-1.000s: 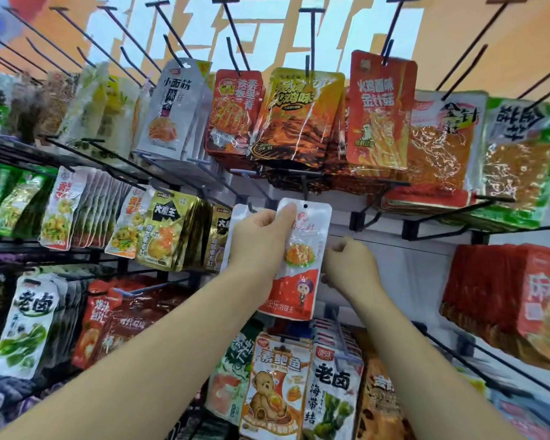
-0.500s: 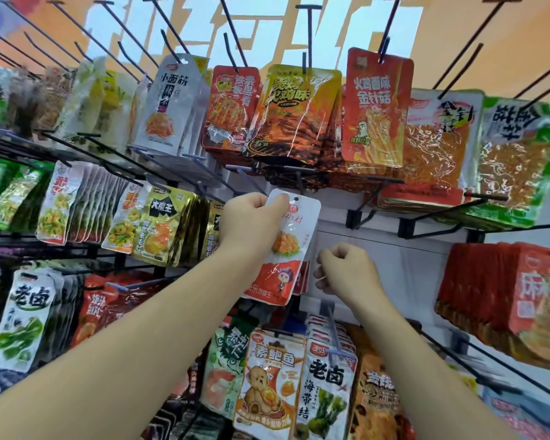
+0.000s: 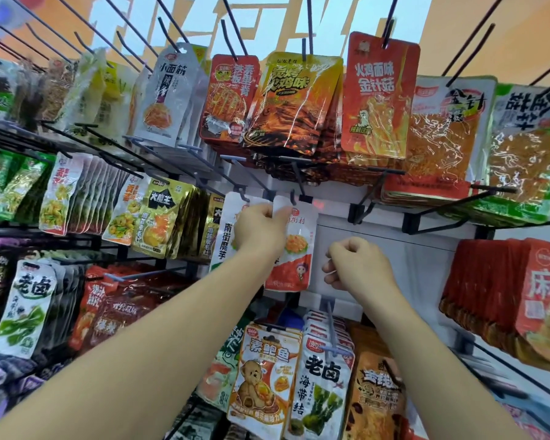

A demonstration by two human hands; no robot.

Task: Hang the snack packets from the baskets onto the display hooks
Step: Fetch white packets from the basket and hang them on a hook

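My left hand (image 3: 260, 228) grips the top of a white and red snack packet (image 3: 294, 249), holding it up against a black display hook (image 3: 296, 188) in the middle row. The packet's upper edge sits right at the hook's tip. A similar white packet (image 3: 227, 230) hangs just left of it, partly behind my hand. My right hand (image 3: 354, 265) hovers to the right of the packet with fingers curled, holding nothing. No basket is in view.
Rows of hooks full of snack packets surround the spot: orange and yellow packs (image 3: 294, 103) above, a bear-print packet (image 3: 264, 373) and seaweed packs (image 3: 324, 385) below, red packs (image 3: 521, 300) at right. A bare white back panel (image 3: 378, 249) lies behind my right hand.
My left hand has lifted the packet up and back until its top reaches the hook. My right hand has let go of its edge and stays curled beside it.
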